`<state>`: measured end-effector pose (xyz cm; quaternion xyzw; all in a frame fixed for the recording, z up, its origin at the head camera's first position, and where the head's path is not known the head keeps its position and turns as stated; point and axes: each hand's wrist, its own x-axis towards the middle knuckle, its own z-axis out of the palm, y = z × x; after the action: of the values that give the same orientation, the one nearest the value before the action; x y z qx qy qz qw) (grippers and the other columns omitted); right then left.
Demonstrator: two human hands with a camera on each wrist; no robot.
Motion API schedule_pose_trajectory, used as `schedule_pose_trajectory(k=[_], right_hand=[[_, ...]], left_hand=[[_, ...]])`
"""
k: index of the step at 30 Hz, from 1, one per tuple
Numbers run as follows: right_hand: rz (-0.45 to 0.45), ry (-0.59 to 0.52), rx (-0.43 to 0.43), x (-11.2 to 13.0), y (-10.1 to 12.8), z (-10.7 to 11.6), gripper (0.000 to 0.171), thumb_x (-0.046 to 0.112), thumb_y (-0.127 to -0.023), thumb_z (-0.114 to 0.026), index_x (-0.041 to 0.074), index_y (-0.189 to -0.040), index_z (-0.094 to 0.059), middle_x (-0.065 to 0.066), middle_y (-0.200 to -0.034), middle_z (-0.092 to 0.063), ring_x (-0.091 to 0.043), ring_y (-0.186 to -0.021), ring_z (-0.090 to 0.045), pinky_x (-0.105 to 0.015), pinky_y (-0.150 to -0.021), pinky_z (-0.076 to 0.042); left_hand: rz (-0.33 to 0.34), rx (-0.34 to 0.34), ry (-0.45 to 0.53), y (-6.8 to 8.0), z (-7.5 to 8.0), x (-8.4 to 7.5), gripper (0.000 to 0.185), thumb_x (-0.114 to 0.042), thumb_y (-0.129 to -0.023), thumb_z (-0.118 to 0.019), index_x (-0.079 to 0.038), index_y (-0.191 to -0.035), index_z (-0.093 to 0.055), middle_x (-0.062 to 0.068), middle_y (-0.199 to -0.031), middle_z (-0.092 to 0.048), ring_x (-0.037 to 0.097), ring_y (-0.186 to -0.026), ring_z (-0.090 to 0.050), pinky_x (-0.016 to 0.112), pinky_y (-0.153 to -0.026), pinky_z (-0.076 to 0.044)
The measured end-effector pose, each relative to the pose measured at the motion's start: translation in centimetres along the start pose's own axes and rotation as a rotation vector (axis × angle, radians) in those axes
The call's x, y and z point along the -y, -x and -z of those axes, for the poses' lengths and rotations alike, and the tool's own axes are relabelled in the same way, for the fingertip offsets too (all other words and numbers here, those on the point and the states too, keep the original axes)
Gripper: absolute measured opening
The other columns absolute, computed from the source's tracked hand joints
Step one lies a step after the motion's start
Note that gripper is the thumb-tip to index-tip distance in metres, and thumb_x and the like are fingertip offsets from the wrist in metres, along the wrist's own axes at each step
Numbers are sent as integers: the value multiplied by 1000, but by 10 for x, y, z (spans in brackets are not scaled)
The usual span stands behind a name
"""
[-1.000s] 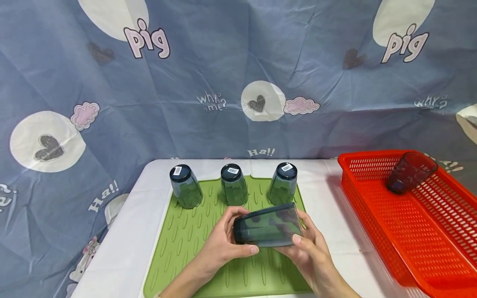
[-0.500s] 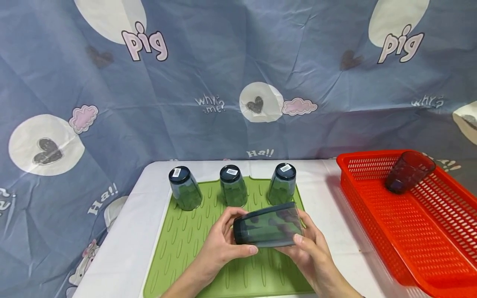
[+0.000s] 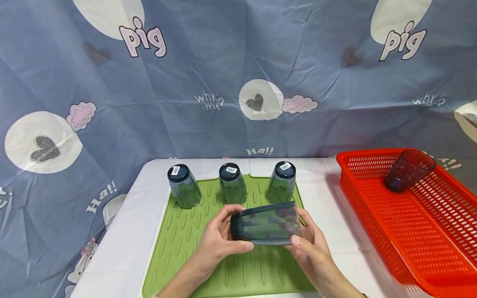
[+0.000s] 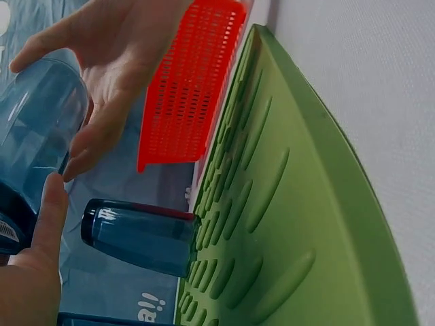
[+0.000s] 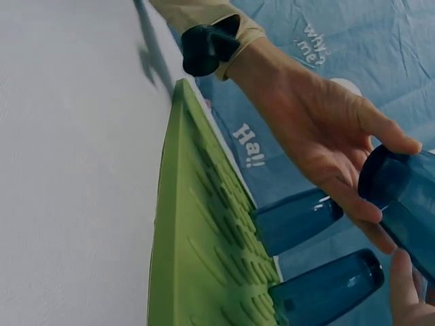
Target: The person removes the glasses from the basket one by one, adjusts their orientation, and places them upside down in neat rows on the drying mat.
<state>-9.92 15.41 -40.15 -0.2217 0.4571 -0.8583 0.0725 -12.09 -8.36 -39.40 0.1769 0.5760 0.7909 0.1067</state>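
Note:
A blue-grey tinted drinking glass [image 3: 266, 223] lies sideways in the air above the green ribbed mat [image 3: 169, 248], its dark base to the left and its mouth to the right. My left hand [image 3: 220, 240] grips the base end, thumb in front. At the mouth end my right hand [image 3: 313, 248] holds the glass by the rim, thumb on the near side. The right wrist view shows the left hand [image 5: 319, 129] around the thick base. Behind, three matching glasses stand upside down along the mat's far edge: left [image 3: 184, 186], middle [image 3: 232, 184] and right [image 3: 282, 182].
A red perforated plastic basket [image 3: 367, 219] stands on the white-covered table at the right. Inside its far end leans another tinted glass [image 3: 410, 170]. A blue printed cloth [image 3: 223, 62] hangs behind the table.
Both hands keep their hold on the glass. The glass's base end has shifted very slightly left; the three upturned glasses and the basket stay as they were.

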Motion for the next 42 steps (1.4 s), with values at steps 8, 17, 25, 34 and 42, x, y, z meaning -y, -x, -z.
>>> schedule_pose_trajectory(k=[8, 17, 25, 34, 42], right_hand=[[39, 157, -34, 3, 0, 1, 58, -2, -91, -52, 6, -145, -33, -15, -145, -43, -24, -131, -44, -34, -106, -41], [108, 289, -35, 11, -5, 3, 67, -5, -86, -62, 2, -146, -33, -15, -143, -46, -23, -128, -46, -30, -103, -44], [263, 443, 37, 27, -12, 14, 73, -21, -78, -61, -11, -143, -29, -25, -143, -43, -31, -133, -42, -34, -106, -42], [389, 540, 29, 50, -19, 31, 69, -29, -75, -58, -17, -138, -33, -30, -138, -45, -36, -130, -43, -36, -105, -43], [387, 656, -80, 61, -19, 41, 67, -29, -75, -62, -14, -136, -39, -25, -136, -49, -34, -128, -44, -33, -104, -42]], left_hand=[[9, -28, 30, 0, 0, 0, 72, 10, -69, -79, 0, -132, -46, 18, -134, -50, 28, -117, -55, 38, -99, -49], [-26, -33, 22, 0, 1, -2, 72, 11, -68, -78, 2, -132, -46, 18, -134, -49, 29, -119, -53, 38, -100, -48], [-28, -51, 8, 0, 4, -7, 73, 12, -66, -77, 0, -131, -46, 19, -133, -49, 30, -118, -54, 38, -101, -48], [-12, -98, -13, -1, 9, -10, 75, 11, -66, -78, -3, -133, -47, 18, -135, -49, 30, -116, -55, 37, -99, -49], [-26, -114, -47, -2, 13, -13, 75, 11, -66, -79, -2, -133, -47, 19, -135, -49, 31, -118, -54, 36, -101, -48]])
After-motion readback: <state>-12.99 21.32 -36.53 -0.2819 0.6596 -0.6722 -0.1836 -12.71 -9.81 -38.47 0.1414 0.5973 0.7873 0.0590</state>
